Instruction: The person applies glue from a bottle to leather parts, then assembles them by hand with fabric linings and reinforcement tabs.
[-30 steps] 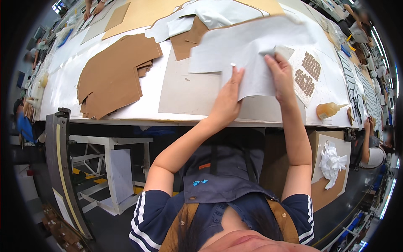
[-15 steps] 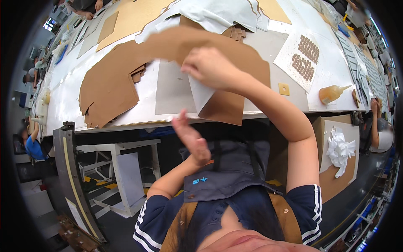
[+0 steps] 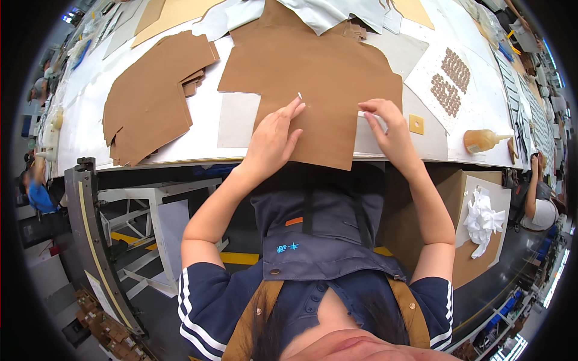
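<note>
A large brown panel of leather-like sheet [image 3: 313, 66] lies spread before me, its lower flap reaching just past the table's near edge. My left hand [image 3: 272, 137] rests on the flap's left side, fingers stretched out, with a white cover on one fingertip. At the flap's right edge is my right hand [image 3: 390, 129], thumb and forefinger brought together on the brown border. White also shows at those fingertips. To the left sits a stack of similar brown panels [image 3: 147, 96]. A grey board [image 3: 238, 123] lies partly hidden beneath the spread panel.
Right of the panel are a yellow square with a hole [image 3: 416, 124], a sheet of small brown pieces [image 3: 430, 111] and an amber squeeze bottle [image 3: 480, 141]. Pale cloth-like sheets [image 3: 325, 15] lie at the back. Crumpled white paper [image 3: 483, 219] rests on a box below the table, right.
The brown panel, raised and blurred before, now lies flat. My left hand has come up from the table's edge onto it. My right hand has moved right to its edge.
</note>
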The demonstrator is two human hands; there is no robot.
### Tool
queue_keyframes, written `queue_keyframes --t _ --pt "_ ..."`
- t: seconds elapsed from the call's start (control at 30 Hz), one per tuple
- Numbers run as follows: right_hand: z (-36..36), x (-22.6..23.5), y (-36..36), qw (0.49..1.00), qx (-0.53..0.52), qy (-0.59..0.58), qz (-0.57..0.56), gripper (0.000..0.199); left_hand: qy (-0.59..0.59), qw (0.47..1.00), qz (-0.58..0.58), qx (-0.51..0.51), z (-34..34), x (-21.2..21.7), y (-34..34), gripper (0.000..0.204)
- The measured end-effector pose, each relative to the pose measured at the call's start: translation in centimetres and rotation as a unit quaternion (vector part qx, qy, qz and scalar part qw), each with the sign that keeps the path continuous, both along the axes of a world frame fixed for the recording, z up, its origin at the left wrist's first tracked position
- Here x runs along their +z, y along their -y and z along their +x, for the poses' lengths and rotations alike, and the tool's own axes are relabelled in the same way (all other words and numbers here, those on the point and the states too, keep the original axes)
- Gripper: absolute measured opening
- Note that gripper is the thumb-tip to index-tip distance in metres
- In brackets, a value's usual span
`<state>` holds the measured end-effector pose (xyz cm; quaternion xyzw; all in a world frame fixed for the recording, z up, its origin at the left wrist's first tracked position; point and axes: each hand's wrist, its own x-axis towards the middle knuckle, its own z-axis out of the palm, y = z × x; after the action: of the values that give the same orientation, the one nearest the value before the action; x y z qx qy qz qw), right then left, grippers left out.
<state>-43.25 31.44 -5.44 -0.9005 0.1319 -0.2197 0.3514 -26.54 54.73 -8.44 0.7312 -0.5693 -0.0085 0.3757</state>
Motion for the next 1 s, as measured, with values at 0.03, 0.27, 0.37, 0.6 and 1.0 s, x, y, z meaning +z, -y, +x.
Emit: queue_keyframes --t 0.03,0.27,0.37,0.6,1.0 --pt "-0.1 -0.1 -0.7 0.998 0.031 0.021 -0.053 0.017 0.010 1.000 0.007 -0.004 0.3 -0.3 0.3 0.068" --pt "3.9 -2.5 -2.7 0.974 0.115 0.017 -0.195 0.028 0.049 0.998 0.050 -0.008 0.1 -0.2 1.1 0.060" --pt "5.1 -2.8 -2.5 0.958 0.145 0.004 -0.248 0.031 0.048 0.997 0.057 -0.013 0.4 0.1 1.2 0.056" --pt "6.3 -3.4 -1.7 0.937 0.200 0.007 -0.286 0.024 0.062 0.996 0.061 -0.001 0.7 -1.0 1.5 0.052" --pt "7.2 -3.4 0.1 0.907 0.288 0.033 -0.307 0.030 0.057 0.998 0.038 -0.004 1.0 -0.9 1.6 0.069"
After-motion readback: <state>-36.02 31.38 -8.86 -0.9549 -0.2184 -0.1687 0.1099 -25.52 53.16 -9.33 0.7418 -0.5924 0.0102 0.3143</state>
